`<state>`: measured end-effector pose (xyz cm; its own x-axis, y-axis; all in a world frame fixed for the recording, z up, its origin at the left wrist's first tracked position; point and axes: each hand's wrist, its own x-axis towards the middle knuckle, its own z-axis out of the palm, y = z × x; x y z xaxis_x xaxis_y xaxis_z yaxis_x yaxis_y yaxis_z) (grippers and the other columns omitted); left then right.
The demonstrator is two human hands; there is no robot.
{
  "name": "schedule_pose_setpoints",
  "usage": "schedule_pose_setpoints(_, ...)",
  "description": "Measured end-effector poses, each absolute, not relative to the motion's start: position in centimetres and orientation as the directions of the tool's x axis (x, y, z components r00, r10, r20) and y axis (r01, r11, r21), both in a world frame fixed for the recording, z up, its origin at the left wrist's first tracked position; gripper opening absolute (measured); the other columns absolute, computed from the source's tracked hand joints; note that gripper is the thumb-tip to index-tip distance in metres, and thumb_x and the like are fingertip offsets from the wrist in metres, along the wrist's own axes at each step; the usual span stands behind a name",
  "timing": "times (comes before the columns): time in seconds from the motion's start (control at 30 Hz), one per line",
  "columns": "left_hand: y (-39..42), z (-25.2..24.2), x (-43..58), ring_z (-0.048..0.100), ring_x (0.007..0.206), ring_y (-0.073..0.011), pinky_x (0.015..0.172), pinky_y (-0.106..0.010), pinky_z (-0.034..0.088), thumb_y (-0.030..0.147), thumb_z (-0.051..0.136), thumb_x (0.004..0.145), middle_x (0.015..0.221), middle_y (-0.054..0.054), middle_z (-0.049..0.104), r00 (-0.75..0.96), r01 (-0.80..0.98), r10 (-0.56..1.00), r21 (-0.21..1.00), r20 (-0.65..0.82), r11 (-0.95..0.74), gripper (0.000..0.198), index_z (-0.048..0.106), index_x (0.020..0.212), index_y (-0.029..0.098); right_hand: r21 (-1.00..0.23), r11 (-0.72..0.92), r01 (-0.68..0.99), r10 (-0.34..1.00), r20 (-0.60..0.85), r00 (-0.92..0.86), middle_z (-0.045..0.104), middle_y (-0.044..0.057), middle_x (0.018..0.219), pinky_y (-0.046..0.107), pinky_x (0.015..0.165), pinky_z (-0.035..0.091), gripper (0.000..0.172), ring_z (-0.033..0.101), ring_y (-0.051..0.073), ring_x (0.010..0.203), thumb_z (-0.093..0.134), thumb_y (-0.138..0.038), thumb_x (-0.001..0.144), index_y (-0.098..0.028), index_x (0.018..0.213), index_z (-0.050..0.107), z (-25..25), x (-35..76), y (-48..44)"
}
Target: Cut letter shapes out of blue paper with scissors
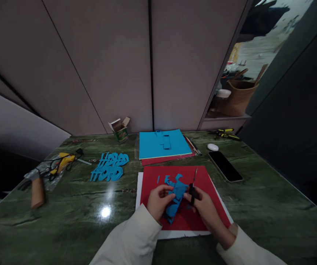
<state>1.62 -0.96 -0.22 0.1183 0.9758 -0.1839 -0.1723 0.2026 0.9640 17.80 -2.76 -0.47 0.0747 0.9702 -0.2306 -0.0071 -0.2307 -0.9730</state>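
Observation:
My left hand [157,201] pinches a partly cut piece of blue paper [179,192] between thumb and fingers. The paper has curved, cut-out edges and hangs over a red sheet [186,224]. My right hand [205,209] is closed around a pair of scissors [193,189], dark at the handle, with the blades pointing up and away from me. Its fingertips are at the paper's right edge; whether they grip it too I cannot tell. Small blue paper scraps [167,179] lie on the red sheet just beyond my left hand.
Blue cut-out letters [111,166] lie left. Behind the red sheet are stacked blue sheets [150,145] and pencils [193,144]. A phone [225,166], white case [212,147] and pliers [226,134] are right; a yellow glue gun [62,162] and small open box [120,133] left.

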Motion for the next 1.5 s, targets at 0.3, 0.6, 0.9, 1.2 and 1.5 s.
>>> schedule_pose_setpoints(0.3, -1.2, -0.5, 1.9, 0.053, 0.063, -0.0142, 0.059, -0.024, 0.040, 0.028, 0.075, 0.048, 0.067, -0.003, 0.061, 0.170, -0.048, 0.966, 0.977, -0.195, 0.206, 0.040, 0.063, 0.083, 0.012, -0.982, -0.184, 0.043, 0.980, -0.181, 0.079, 0.055, -0.001, 0.064, 0.017, 0.036, 0.031, 0.026, 0.044, 0.007, 0.045, 0.067, -0.032, 0.062, -0.014, 0.076, 0.056, -0.6, 17.9, -2.7)
schedule_pose_setpoints(0.6, -1.4, -1.4, 1.8, 0.043, 0.053, -0.0099, 0.049, -0.020, 0.031, 0.032, 0.068, 0.057, 0.055, 0.002, 0.051, 0.195, 0.062, 0.974, 0.993, -0.113, 0.103, 0.025, 0.059, 0.070, 0.013, -0.968, -0.249, -0.029, 0.965, -0.251, 0.077, 0.052, -0.002, 0.062, 0.016, 0.031, 0.032, 0.035, 0.041, 0.007, 0.043, 0.071, -0.034, 0.056, -0.014, 0.081, 0.056, -0.6, 17.9, -2.8)
schedule_pose_setpoints(0.9, -1.2, -0.7, 1.9, 0.050, 0.056, -0.0113, 0.053, -0.022, 0.037, 0.030, 0.071, 0.054, 0.059, 0.000, 0.057, 0.243, -0.137, 0.932, 0.941, -0.270, 0.308, 0.026, 0.058, 0.067, 0.013, -0.965, -0.218, -0.149, 0.966, -0.235, 0.108, 0.042, -0.007, 0.052, 0.015, 0.032, 0.025, 0.026, 0.033, 0.003, 0.037, 0.069, -0.033, 0.062, -0.015, 0.069, 0.050, -1.4, 18.1, -2.8)
schedule_pose_setpoints(1.2, -1.2, -0.5, 2.0, 0.053, 0.054, -0.0107, 0.054, -0.021, 0.040, 0.025, 0.074, 0.050, 0.057, 0.000, 0.060, 0.235, -0.302, 0.918, 0.873, -0.320, 0.382, 0.025, 0.058, 0.063, 0.012, -0.972, -0.200, -0.123, 0.969, -0.214, 0.119, 0.041, -0.007, 0.051, 0.017, 0.035, 0.025, 0.026, 0.033, 0.004, 0.038, 0.067, -0.034, 0.064, -0.015, 0.068, 0.049, -1.2, 18.1, -2.9)
schedule_pose_setpoints(1.5, -0.1, -1.4, 1.1, 0.059, 0.088, -0.0201, 0.078, -0.031, 0.044, 0.024, 0.071, 0.057, 0.097, -0.011, 0.064, 0.070, -0.427, 0.968, 0.869, -0.242, 0.248, 0.043, 0.061, 0.098, 0.015, -0.978, -0.178, -0.109, 0.971, -0.193, 0.143, 0.042, -0.007, 0.051, 0.018, 0.037, 0.025, 0.026, 0.033, 0.004, 0.038, 0.066, -0.034, 0.066, -0.015, 0.069, 0.049, -1.2, 18.4, -2.8)
